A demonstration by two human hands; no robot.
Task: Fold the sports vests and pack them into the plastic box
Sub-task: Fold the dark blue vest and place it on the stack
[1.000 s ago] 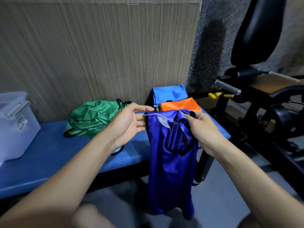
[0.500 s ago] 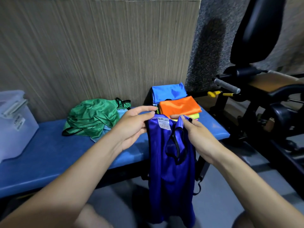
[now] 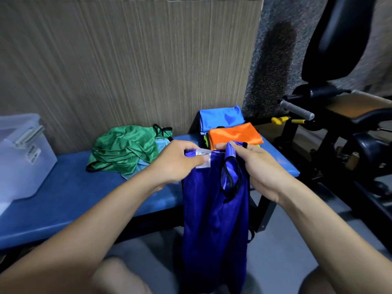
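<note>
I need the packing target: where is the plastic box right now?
In the head view the plastic box sits at the far left on the blue bench, against the wall, left of the crumpled green vest.

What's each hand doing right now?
Left hand: pinching the dark blue vest at its top edge.
Right hand: gripping the same vest's top.

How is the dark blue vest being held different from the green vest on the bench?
The shiny dark blue vest hangs lengthwise past the padded blue bench edge, pinched at its top by the left hand and right hand; the shiny green vest lies crumpled in a heap on the bench, untouched. The blue one shows a white label; none shows on the green. Both have black trim.
</note>
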